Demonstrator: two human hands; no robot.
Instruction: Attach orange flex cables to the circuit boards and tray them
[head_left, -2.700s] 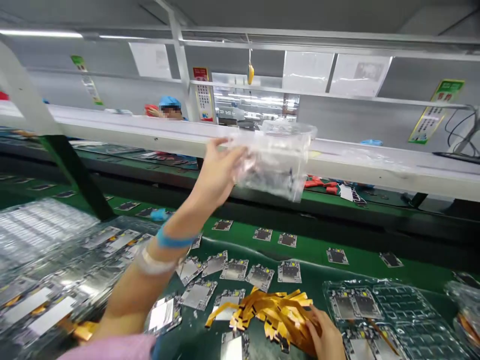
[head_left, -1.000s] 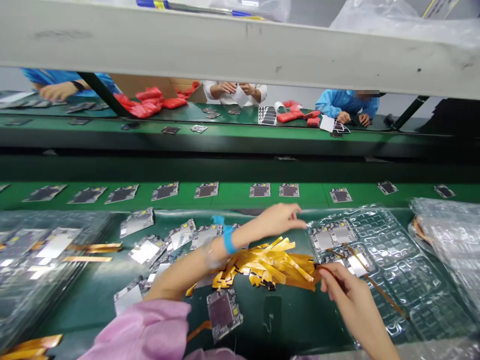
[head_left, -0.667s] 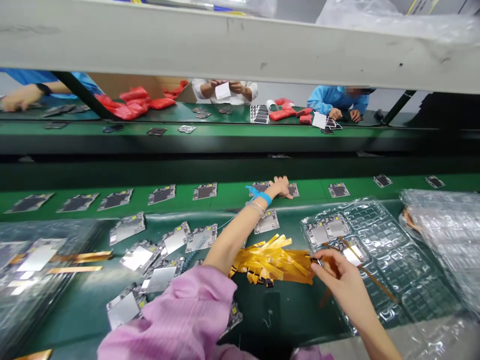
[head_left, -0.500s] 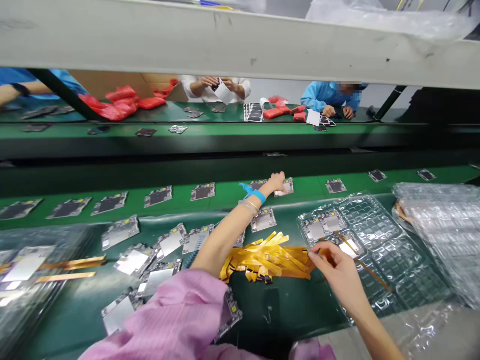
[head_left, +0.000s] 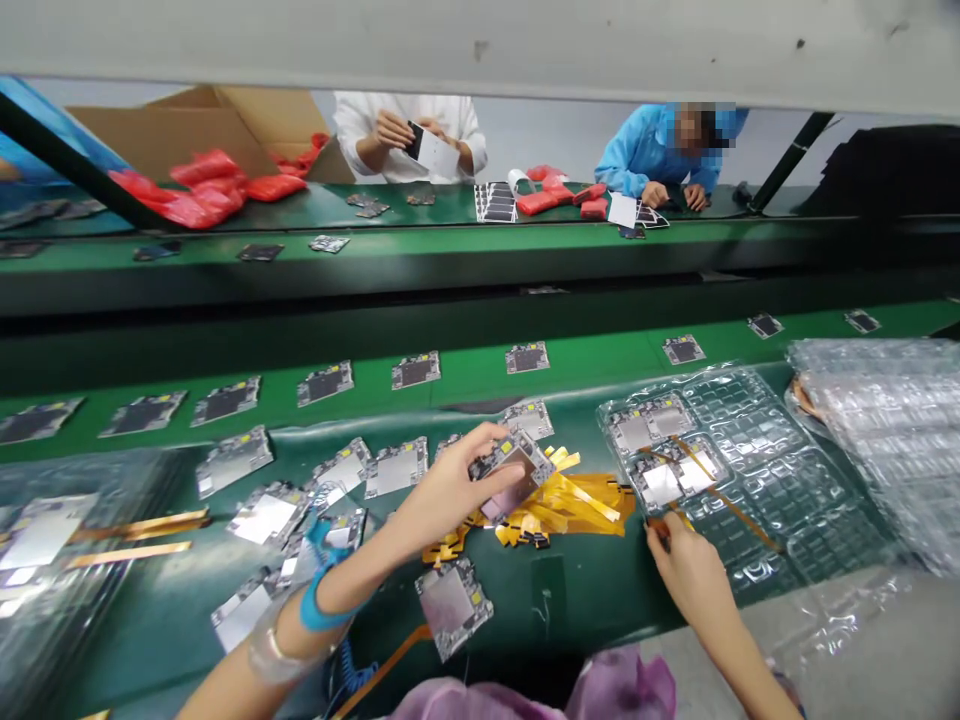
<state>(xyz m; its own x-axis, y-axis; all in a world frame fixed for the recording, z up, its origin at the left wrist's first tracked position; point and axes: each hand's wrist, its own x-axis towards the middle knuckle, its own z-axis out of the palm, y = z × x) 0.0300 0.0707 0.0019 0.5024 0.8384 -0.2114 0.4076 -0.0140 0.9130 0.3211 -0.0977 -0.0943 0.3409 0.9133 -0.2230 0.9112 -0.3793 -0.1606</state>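
Note:
My left hand holds a circuit board with a shiny metal face, above a pile of yellow-orange flex strips. The fingers of my right hand are pinched together at the near left edge of a clear plastic tray; a bit of orange shows at the fingertips, mostly hidden. Boards lie in the tray's left pockets, with orange strips across them. Below the pile, another board lies on the green mat, and an orange strip reaches its left side.
Several boards lie loosely at the left, beside stacked plastic trays. More boards line the green conveyor beyond. Stacked clear trays stand at the right. A shelf beam crosses above; people work across the line.
My left hand has come back from the conveyor with a board. My right hand has moved slightly down and right. Another board with a strip now shows in the tray, and the view has shifted.

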